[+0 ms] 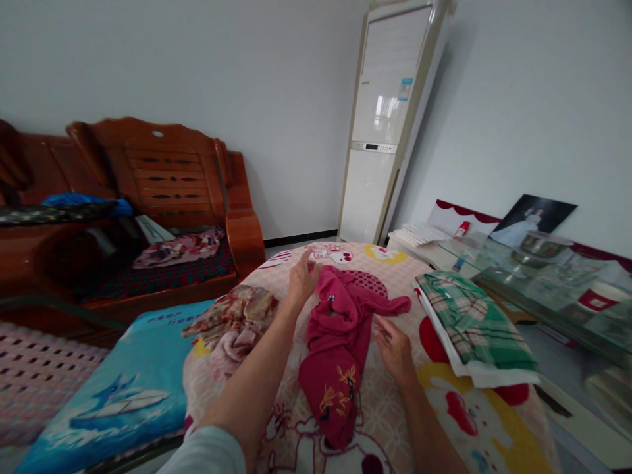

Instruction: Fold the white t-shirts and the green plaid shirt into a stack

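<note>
A dark pink garment (340,322) with yellow embroidered flowers lies crumpled on a patterned blanket (390,408). One sleeve-like part reaches out to the right. My left hand (303,280) is at the garment's far left edge, index finger stretched forward and the other fingers loosely bent, with nothing seen in it. Along the right edge, just below the sleeve, my right hand (394,345) hovers with fingers half bent and apart; whether the fingertips touch the cloth is hard to tell. A crumpled floral brownish cloth (241,316) lies left of my left forearm.
A folded green plaid cloth (471,313) lies on the blanket's right side. Beyond it stands a glass-topped table (538,283) with metal bowls (543,245). On the left are a blue printed cushion (133,382) and a wooden chair (168,171). A tall air conditioner (372,171) stands in the corner.
</note>
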The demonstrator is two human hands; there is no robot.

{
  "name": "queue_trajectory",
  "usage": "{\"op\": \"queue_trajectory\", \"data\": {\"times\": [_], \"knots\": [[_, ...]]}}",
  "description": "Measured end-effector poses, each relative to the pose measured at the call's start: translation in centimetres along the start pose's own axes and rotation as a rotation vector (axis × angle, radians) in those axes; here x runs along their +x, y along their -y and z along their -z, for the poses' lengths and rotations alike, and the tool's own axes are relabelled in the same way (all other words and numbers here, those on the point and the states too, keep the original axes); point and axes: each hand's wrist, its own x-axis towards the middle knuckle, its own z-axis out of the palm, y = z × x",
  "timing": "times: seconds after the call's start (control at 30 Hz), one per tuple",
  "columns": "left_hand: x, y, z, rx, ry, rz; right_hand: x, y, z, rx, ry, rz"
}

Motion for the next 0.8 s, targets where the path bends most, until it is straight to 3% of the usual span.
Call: {"op": "queue_trajectory", "data": {"times": [0.07,0.17,0.27,0.4,0.53,0.7,0.8], "knots": [[-2.8,-0.6,0.0,0.082,0.216,0.009,0.0,0.0,-0.1,-0.013,0.012,0.037],[-7.2,-1.6,-1.0,0.115,0.495,-0.165,-0.1,-0.2,-0.4,-0.06,0.036,0.072],[-9.8,-2.3,-2.4,0.196,0.62,-0.32,-0.2,-0.4,-0.6,-0.145,0.059,0.139],[-9.0,-1.8,-2.6,0.165,0.529,-0.239,-0.4,-0.2,-0.7,-0.241,0.161,0.234],[-6.6,-0.4,-0.5,0.024,0.31,-0.088,-0.5,0.8,-1.6,-0.295,0.211,0.247],[-5.5,1.6,1.6,0.139,0.219,0.015,-0.3,1.7,-2.8,-0.314,0.16,0.222],[-5.4,2.9,2.1,0.328,0.202,0.077,0.2,1.3,-1.8,-0.32,-0.003,0.164]]}}
